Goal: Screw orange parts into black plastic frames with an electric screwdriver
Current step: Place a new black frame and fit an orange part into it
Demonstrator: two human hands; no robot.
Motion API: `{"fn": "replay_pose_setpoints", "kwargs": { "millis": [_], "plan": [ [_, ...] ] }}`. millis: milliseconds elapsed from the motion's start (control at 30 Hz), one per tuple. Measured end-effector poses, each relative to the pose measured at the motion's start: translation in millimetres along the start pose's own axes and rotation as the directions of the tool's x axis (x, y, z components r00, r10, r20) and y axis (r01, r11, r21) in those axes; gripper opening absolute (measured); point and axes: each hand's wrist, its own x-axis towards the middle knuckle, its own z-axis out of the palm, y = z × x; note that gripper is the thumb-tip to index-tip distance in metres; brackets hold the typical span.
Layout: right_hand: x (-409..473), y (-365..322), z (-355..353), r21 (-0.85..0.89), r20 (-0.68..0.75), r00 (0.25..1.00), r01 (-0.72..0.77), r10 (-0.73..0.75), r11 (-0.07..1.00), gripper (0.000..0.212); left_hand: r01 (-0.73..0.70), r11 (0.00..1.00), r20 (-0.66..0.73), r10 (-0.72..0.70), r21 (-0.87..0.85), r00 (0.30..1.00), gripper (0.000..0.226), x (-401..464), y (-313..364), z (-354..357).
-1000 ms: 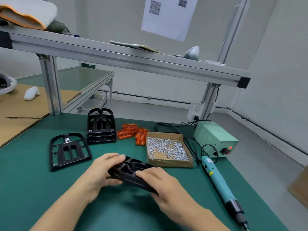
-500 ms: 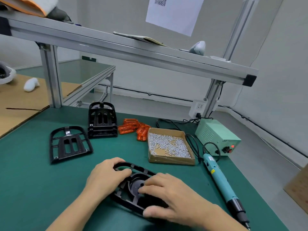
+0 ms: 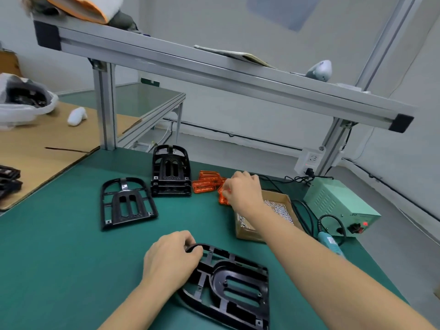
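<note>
— Two hands at work? State them.
— Left hand (image 3: 172, 260) grips the frame (image 3: 229, 285), flat on the mat (image 3: 59, 270). Right hand (image 3: 242, 190) pinches an orange part (image 3: 223, 198) from the pile beside the screw box (image 3: 282, 198) — fingers curled.

Left hand (image 3: 172, 260) near the body, fingers curled in a grip, forearm angled in. Right arm extended forward; right hand (image 3: 242, 190) fingers bent (pinch unclear).
</note>
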Motion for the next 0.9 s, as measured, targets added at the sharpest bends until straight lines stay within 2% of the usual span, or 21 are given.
{"fn": "replay_pose_setpoints", "kwargs": {
  "millis": [167,267,367,567,667,733,800,833,900],
  "plan": [
    [20,-18,26,-0.142,0.082,0.993,-0.077,0.089,0.987,0.029,0.003,0.999,-0.013,-0.003,-0.046,1.0,0.012,0,0,0],
    [25,-22,34,-0.154,0.116,0.983,-0.123,0.142,0.98,0.027,0.007,0.999,-0.021,-0.008,-0.046,1.0,0.011,0,0,0],
    [27,-25,38,-0.141,0.087,0.988,-0.115,0.128,0.983,0.022,0.013,0.999,-0.031,-0.015,-0.051,0.999,0.009,2,1,1],
    [17,-21,46,-0.013,-0.076,0.995,0.07,-0.071,0.997,0.02,0.019,0.998,-0.043,-0.022,-0.061,0.999,0.007,3,1,2],
    [-1,-21,33,0.198,-0.253,0.965,0.125,-0.072,0.972,0.017,0.024,0.997,-0.046,-0.027,-0.073,0.999,0.006,3,2,1],
    [-22,-21,16,0.442,-0.371,0.928,0.192,-0.016,0.876,0.008,0.021,0.996,-0.045,-0.025,-0.086,0.999,0.004,3,2,-1],
    [-55,-20,-4,0.689,-0.366,0.928,0.215,0.076,0.692,0.006,0.006,0.991,-0.049,-0.012,-0.132,0.999,0.002,4,2,-3],
    [-72,-18,-14,0.809,-0.309,0.942,0.188,0.13,0.557,0.01,-0.016,0.983,-0.06,0.005,-0.18,0.998,0.003,4,2,-3],
    [-106,-15,-31,0.979,-0.13,0.967,0.09,0.22,0.181,0.01,-0.068,0.933,-0.093,0.038,-0.353,0.995,0.007,3,2,-5]
  ]
}}
